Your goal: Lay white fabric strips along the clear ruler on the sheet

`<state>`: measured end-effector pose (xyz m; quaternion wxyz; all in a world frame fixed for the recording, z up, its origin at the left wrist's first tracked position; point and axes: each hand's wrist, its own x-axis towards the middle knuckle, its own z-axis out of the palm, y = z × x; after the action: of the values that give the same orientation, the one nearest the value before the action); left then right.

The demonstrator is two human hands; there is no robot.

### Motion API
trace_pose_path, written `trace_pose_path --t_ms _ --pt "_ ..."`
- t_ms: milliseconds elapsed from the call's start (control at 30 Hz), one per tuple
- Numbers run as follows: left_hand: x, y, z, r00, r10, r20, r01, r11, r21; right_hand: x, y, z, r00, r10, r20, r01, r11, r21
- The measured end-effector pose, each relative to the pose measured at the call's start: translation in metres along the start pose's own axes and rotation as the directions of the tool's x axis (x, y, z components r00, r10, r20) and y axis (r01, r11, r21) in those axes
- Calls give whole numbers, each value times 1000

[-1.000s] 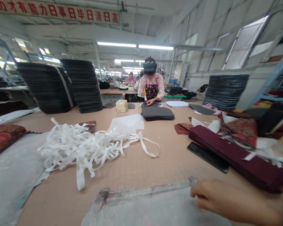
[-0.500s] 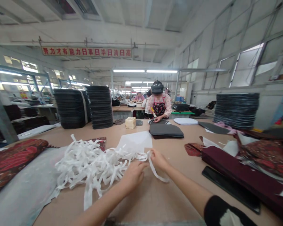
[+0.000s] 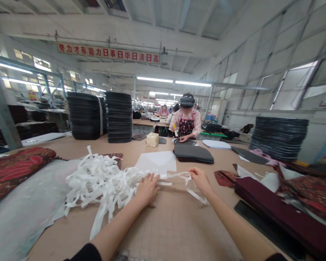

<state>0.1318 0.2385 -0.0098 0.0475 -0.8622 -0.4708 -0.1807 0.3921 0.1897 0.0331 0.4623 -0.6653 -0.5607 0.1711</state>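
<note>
From your head, the camera looks forward and down across the table [image 3: 176, 224], with your left hand [image 3: 147, 188] and right hand [image 3: 201, 180] near and a co-worker [image 3: 187, 125] far.

Two bare hands [image 3: 147, 189] [image 3: 201, 180], one tangled white ribbon pile [image 3: 97, 177] at nine o'clock, one cream cube-shaped block [image 3: 152, 140] at twelve.

The worker's left hand [image 3: 147, 187] lies spread at the right end of a white tangle of strips [image 3: 97, 177], and I can see the right hand [image 3: 201, 180] pinching strands [image 3: 177, 175] that stretch between the two. To the worker's right, a maroon bundle [image 3: 284, 204] sits just beside a flat black slab [image 3: 264, 223]. Across the brown tabletop [image 3: 176, 228], a person in a floral apron [image 3: 186, 125] bends over their own work near a dark padded stack [image 3: 194, 154]
</note>
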Motion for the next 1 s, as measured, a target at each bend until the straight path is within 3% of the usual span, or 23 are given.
trace_pose_path --t_ms 200,467,667,800,1000 --pt "-2 -8 2 998 -65 -27 66 997 33 -26 -11 3 984 -58 166 57 998 11" --pt "-3 -11 8 997 -67 -39 69 996 53 -46 -21 4 927 -192 322 283 922 -266" --pt "-3 -14 8 996 -79 -52 81 995 55 -84 -24 11 884 -184 429 375 827 -419" --pt "-5 -13 7 995 -82 -54 84 995 48 -99 -21 18 875 -157 458 373 822 -431" --pt "-9 -11 4 997 -68 -46 70 997 34 -90 -16 27 939 -62 339 226 854 -468"
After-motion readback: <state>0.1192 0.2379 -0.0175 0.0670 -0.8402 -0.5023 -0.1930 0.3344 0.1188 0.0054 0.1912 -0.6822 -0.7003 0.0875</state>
